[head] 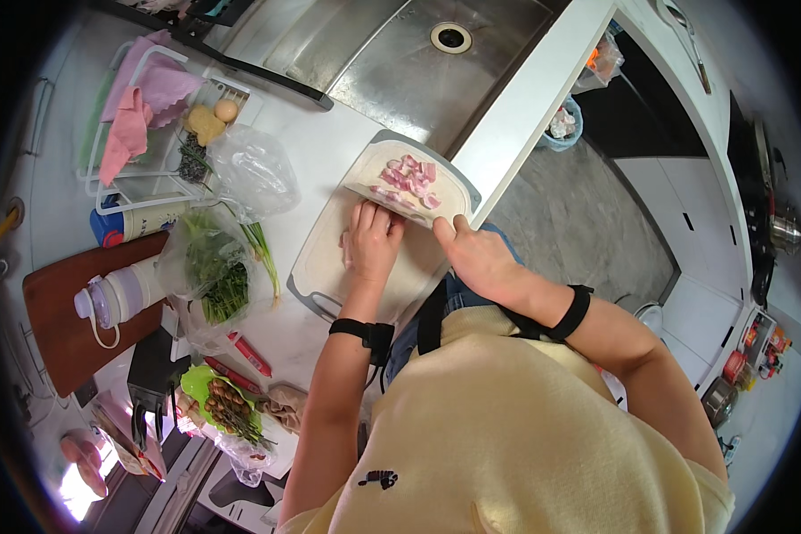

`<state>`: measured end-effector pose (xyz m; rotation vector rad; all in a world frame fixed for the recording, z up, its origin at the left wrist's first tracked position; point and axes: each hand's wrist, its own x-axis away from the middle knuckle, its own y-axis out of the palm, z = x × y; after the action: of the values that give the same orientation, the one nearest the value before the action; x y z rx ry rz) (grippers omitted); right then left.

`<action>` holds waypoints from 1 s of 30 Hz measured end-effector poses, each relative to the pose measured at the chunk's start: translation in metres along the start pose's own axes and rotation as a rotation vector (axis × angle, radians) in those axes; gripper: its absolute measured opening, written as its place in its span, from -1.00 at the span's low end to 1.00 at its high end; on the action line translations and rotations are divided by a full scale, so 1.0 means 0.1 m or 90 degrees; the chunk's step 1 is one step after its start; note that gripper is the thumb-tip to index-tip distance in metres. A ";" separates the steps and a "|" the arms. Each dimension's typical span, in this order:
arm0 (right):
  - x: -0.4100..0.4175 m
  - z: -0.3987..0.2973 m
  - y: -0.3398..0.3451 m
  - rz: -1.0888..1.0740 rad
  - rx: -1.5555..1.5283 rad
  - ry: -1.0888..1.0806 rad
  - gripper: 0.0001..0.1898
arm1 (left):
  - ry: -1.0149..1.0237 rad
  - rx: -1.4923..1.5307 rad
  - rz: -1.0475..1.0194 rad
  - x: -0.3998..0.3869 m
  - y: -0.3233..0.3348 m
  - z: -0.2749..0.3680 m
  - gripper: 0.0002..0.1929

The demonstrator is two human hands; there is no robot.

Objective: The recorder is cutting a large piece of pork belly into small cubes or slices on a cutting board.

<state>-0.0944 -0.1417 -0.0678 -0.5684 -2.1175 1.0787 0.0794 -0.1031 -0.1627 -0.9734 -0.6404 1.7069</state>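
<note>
A cream cutting board with grey edges point(320, 267) lies at the counter's front edge, near the sink. My right hand point(478, 259) grips a broad-bladed kitchen knife point(390, 205) by its handle, which is mostly hidden in the fist. The blade stands on edge across the board. On its far side lies a small heap of sliced raw pink meat point(406, 175), with some slices along the blade. My left hand point(376, 241) is bent over a piece of raw meat point(346, 249), holding it against the board. Its fingertips are close to the blade; most of that piece is hidden.
Beyond the board is a stainless steel sink point(400, 87). On the left are a clear plastic bag point(253, 170), spring onions point(261, 257), bagged leafy greens point(223, 290), a lidded bottle point(120, 297), a black knife block point(152, 374) and red packets point(250, 354).
</note>
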 end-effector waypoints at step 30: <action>0.17 0.12 -0.05 -0.097 -0.010 0.003 -0.70 | 0.034 0.006 0.024 0.05 0.04 -0.09 -0.75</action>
<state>-0.1150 -0.1396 -0.0621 -0.4095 -2.1298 0.9749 0.0840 -0.1002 -0.1725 -1.0267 -0.5812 1.7102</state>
